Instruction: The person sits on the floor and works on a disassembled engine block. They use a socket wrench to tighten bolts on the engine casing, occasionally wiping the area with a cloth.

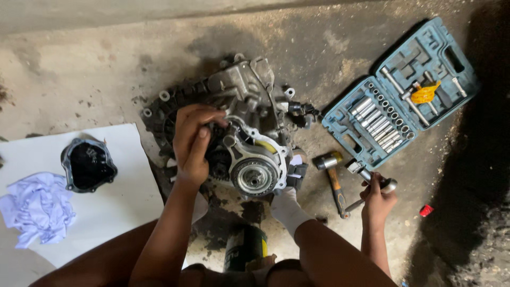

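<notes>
Left hand fingers curl against the ribbed cast-metal gearbox housing; right hand fingers grip a chrome ratchet handle closed.

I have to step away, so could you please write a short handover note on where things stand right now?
Left hand: fingers on top of the gearbox housing, holding no tool.
Right hand: closed around a ratchet wrench beside the hammer.
The open socket set case lies to the right; a black cover and a cloth sit on the white sheet.
Done: the cover is off.
Left: the housing is unopened.
</notes>
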